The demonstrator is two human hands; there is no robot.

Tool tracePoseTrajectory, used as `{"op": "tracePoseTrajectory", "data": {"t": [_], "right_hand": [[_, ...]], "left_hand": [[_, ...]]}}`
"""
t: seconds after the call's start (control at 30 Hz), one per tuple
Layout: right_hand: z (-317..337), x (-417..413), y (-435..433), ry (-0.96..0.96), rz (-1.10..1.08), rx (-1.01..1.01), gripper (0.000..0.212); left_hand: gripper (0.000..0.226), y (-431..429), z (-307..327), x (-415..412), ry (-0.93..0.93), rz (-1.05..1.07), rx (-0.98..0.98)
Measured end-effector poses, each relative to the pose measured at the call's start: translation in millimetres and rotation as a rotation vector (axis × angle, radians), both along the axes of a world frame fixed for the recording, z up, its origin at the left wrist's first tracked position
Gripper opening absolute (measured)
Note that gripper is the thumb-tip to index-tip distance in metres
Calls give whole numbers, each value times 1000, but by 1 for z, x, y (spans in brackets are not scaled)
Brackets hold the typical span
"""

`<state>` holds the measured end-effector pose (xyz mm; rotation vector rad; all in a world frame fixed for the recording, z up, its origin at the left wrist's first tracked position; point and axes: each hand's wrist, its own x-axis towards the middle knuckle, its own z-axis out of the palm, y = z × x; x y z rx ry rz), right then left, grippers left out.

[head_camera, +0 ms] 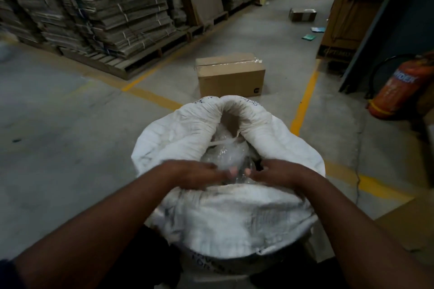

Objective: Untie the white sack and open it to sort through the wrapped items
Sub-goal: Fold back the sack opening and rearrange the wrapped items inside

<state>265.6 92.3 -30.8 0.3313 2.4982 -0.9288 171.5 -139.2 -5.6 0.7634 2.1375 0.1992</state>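
The white sack (225, 206) stands in the lower centre of the frame, its mouth open and its rim rolled outward into a thick collar with dark printed lettering along the edge. Inside the opening lie wrapped items (225, 157) in clear, crinkled plastic, with a pale strip of tie crossing above them. The left hand (199, 175) reaches in from the lower left and the right hand (274, 172) from the lower right; both rest on the near rim with fingers curled inward toward the clear wrapping, fingertips nearly meeting at the middle. Whether either hand actually pinches the plastic cannot be told, as the fingertips are blurred. Just beyond the sack, in the centre of the frame, a sealed cardboard box (231, 74) sits on the concrete floor (70, 136), which carries yellow painted lines (304, 101). In the upper left, bundled flattened cartons (94, 7) are stacked on wooden pallets (131, 63). A smaller open box (303, 14) lies farther off near the upper right, and a red fire extinguisher (399, 87) leans at the right edge.
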Motion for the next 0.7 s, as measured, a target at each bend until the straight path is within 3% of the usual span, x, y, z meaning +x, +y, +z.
{"op": "tracePoseTrajectory", "data": {"t": [0.07, 0.13, 0.2, 0.27, 0.33, 0.43, 0.5, 0.57, 0.63, 0.7], "right_hand": [[-8, -17, 14, 137, -179, 167, 81], [-10, -37, 26, 165, -293, 280, 104], [-19, -53, 37, 99, -337, 382, 109], [-27, -64, 40, 127, -334, 486, 90], [-26, -76, 32, 279, -245, 545, 59], [-20, -99, 16, 468, -200, 286, 28], [-21, -113, 10, 467, -216, 56, 42], [-30, -122, 14, 471, -247, -27, 73], [-40, -131, 23, 480, -334, -31, 105], [-42, -135, 36, 431, -387, 80, 120]], "left_hand": [[128, -1, 0, -27, 120, 268, 46], [122, -3, -9, -47, 418, 459, 207], [116, 2, -19, -54, 678, 639, 322], [114, 13, -25, -53, 690, 684, 305], [95, 21, -29, -51, 776, 536, 286], [46, 28, -23, -58, 896, 345, 351], [28, 30, -25, -72, 848, 207, 408], [17, 33, -33, -82, 705, 36, 366], [20, 33, -47, -88, 631, -79, 240], [41, 28, -54, -95, 643, 18, 233]]}}
